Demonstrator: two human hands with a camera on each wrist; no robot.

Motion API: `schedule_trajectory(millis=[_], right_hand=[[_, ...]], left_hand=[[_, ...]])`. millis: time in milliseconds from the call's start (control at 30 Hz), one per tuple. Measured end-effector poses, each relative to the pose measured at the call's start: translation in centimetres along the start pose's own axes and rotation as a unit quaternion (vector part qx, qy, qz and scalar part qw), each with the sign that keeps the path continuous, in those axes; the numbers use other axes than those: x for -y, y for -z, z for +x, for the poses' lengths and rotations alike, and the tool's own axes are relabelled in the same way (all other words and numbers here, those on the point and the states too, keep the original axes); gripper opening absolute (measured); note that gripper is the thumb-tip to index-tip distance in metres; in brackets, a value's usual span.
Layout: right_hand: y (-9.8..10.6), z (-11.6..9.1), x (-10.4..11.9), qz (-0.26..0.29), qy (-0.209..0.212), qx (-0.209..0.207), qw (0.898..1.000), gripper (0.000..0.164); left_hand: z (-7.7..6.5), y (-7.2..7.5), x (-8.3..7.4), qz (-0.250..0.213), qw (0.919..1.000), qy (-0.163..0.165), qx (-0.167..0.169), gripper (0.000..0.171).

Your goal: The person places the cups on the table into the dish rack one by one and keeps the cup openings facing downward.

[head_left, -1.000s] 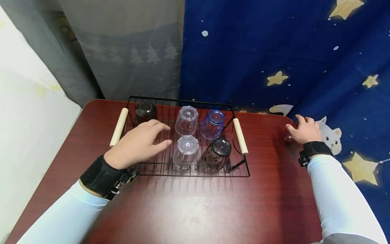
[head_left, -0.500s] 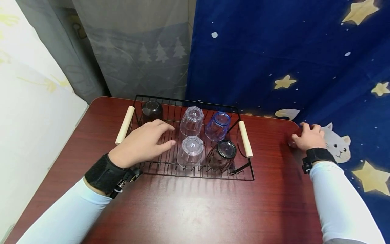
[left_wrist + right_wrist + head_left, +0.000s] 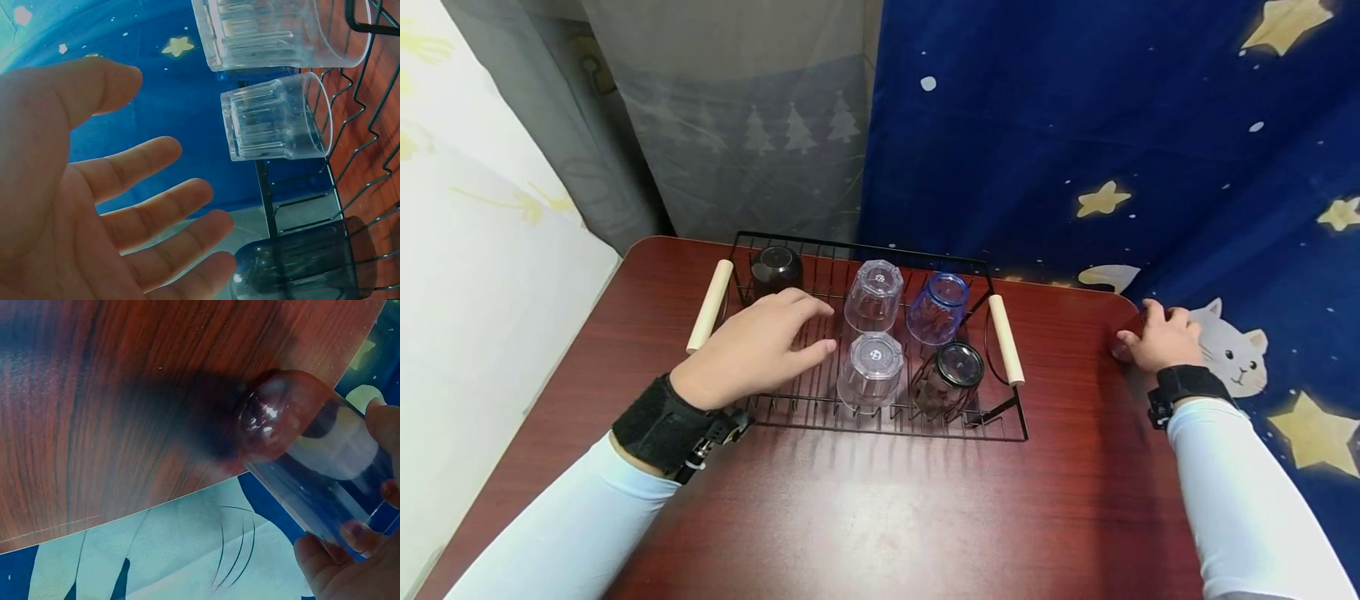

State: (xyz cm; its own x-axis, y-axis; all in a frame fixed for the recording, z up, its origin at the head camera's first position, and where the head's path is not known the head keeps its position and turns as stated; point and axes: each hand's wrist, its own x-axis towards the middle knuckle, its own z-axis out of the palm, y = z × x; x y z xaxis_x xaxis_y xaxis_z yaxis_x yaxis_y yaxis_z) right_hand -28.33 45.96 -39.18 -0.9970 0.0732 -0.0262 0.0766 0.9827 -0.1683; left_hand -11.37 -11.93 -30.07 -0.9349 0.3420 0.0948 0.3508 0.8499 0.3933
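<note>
At the table's far right corner my right hand (image 3: 1165,340) grips a clear drinking glass (image 3: 300,434), its fingers and thumb round one end. In the head view the hand hides most of this glass. My left hand (image 3: 756,348) hovers over the left part of a black wire rack (image 3: 880,432), fingers spread and relaxed, holding nothing. Upside down in the rack stand a dark glass (image 3: 777,268) close behind the left hand, two clear faceted glasses (image 3: 874,296) (image 3: 871,375), a blue glass (image 3: 937,310) and a smoky dark glass (image 3: 947,382).
Pale wooden handles (image 3: 710,307) (image 3: 1006,340) rise at both ends of the rack. The red-brown table (image 3: 880,517) ends against a grey curtain (image 3: 745,125) and a blue star-patterned curtain (image 3: 1037,125). A white wall surface (image 3: 482,275) borders the left side.
The head view has turned slightly left, so the scene sits further right in it. Both hands keep nearly the same places over the rack and at the corner.
</note>
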Motion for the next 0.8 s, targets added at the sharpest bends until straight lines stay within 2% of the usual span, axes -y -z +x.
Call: schedule_trajectory(millis=[100,300,467,633,800], right_hand=[[-0.3,-0.1,0.1,-0.003,0.012,-0.019,1.000,0.073],[-0.5,-0.7,-0.1,0.028,0.020,-0.080,0.996,0.073],[0.2,-1.3,0.5,0.043,0.033,-0.095,0.994,0.077],[1.4,-2.6,2.3,0.046,0.083,-0.122,0.988,0.072],[2.6,-3.9,5.8,0.068,0.141,-0.172,0.973,0.069]], left_hand=[[-0.1,0.0,-0.1,-0.002,1.0000,-0.004,-0.003,0.049],[-0.1,0.2,-0.7,-0.002,0.9998,-0.015,-0.014,0.049],[-0.2,0.3,-1.0,-0.002,0.9995,-0.021,-0.023,0.049],[-0.3,0.1,-1.1,-0.005,0.9995,-0.022,-0.021,0.048],[0.1,0.2,-1.4,-0.003,0.9994,-0.026,-0.024,0.047]])
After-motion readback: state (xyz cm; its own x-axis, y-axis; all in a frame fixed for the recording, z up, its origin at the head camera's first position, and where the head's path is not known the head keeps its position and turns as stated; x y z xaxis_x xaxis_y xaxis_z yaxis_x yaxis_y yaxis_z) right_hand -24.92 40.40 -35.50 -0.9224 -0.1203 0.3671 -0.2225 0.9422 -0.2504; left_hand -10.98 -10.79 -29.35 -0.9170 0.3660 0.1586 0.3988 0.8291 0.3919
